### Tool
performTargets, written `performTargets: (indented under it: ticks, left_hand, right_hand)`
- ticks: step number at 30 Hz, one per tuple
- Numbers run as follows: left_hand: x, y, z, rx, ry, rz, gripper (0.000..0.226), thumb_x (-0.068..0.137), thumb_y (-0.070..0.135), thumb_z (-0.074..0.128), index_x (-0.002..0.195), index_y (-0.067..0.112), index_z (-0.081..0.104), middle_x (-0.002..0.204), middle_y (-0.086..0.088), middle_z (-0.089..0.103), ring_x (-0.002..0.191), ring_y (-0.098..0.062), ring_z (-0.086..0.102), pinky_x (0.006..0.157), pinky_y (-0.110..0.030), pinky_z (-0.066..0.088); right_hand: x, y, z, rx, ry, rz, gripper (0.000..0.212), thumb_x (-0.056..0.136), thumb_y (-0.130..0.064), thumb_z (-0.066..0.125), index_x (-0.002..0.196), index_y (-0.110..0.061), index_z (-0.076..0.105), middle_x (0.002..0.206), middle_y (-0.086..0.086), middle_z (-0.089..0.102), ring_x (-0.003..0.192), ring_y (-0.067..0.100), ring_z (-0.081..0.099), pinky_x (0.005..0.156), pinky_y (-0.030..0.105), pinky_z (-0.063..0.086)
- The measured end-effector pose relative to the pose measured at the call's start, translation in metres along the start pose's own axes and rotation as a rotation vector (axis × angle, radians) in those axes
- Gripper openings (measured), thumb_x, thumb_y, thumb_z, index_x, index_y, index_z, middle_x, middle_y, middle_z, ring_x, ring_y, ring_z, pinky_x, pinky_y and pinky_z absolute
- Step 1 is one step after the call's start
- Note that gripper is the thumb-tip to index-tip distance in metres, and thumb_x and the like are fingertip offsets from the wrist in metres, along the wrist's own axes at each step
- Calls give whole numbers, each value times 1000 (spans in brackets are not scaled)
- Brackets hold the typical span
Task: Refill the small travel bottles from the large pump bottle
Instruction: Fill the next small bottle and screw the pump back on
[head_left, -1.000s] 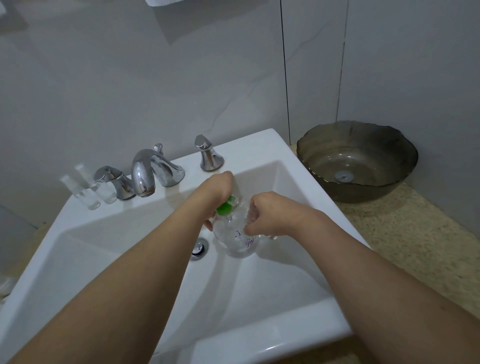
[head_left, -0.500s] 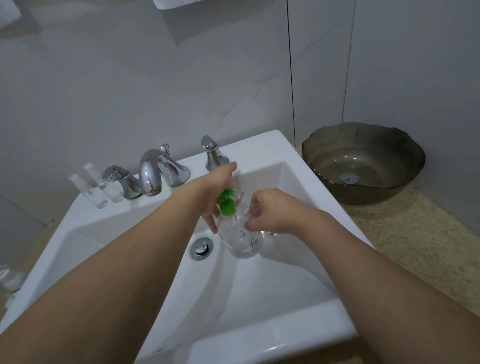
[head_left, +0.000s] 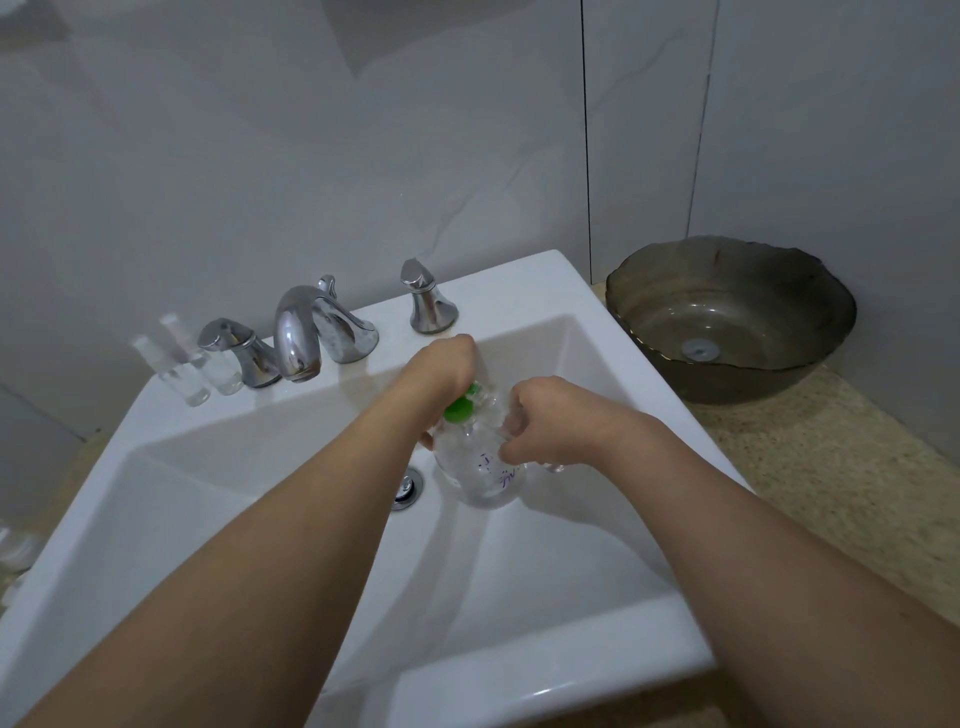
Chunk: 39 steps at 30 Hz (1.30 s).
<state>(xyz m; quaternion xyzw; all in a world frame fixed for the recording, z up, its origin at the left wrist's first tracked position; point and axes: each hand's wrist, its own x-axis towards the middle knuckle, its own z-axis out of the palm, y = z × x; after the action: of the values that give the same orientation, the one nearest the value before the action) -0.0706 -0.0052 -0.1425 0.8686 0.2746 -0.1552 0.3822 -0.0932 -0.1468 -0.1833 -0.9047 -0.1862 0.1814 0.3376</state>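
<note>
Pump bottle (head_left: 480, 467): clear, with purple print on its side and a green pump head (head_left: 460, 408) on top, it sits directly between your two hands, over the sink basin (head_left: 260, 493) and just beside the drain (head_left: 407, 486). Its long axis leans away from you, base toward your body, green top toward the far basin wall, so the nozzle end is the far end of the thing.

Your left hand (head_left: 441, 376) is curled over that far end and covers most of the green head; it is the hand nearer the pump, so any pressing falls to it. Your right hand (head_left: 550, 421) is clenched against the bottle's right shoulder, fingers folded in. Something clear glints under its knuckles (head_left: 553, 467), probably a small travel bottle held at the nozzle, though the picture does not show it well enough to say for sure. You cannot see the nozzle's mouth from here.

So what matters next, as I judge it, is lining up the outlet under your left hand with whatever your right hand holds beside it.

Farther out, well to the left of your left hand, two small clear travel bottles (head_left: 189, 376) stand on the sink ledge beside the left tap handle (head_left: 236, 351). The spout (head_left: 298, 332) is between them and your hands. A dark glass bowl (head_left: 727, 317) lies beyond your right hand on the counter.
</note>
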Motion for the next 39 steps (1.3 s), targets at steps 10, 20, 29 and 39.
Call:
performTargets:
  ticks: [10,20,29,39]
  left_hand:
    - [2,0,2,-43,36,-9,38,90,23,35,112,6,62,116,-25,64,99,-48,65,82,-67,55]
    - [0,2,-23,-149,-245,-138,82,91,75,36,141,11,50,133,-16,60,122,-49,55,87,-77,41]
    - [-3,4,-15,-86,-161,-106,62,95,60,37,123,10,61,121,-15,66,110,-44,62,81,-72,50]
    - [-4,1,1,-86,26,-11,41,94,31,31,108,8,62,113,-23,65,98,-47,65,80,-69,53]
  right_hand:
    - [0,-2,0,6,-9,12,16,70,-21,70,80,-16,59,86,11,70,55,22,67,55,30,55]
    - [0,-4,-2,-8,86,-99,21,71,-31,71,82,-19,57,88,-1,63,59,17,65,50,28,53]
    - [-1,-3,-3,3,58,-71,21,71,-29,72,80,-20,55,84,0,63,54,16,65,44,23,47]
    - [-1,-2,0,-30,25,-7,20,69,-24,71,80,-14,58,78,7,67,46,16,61,50,27,53]
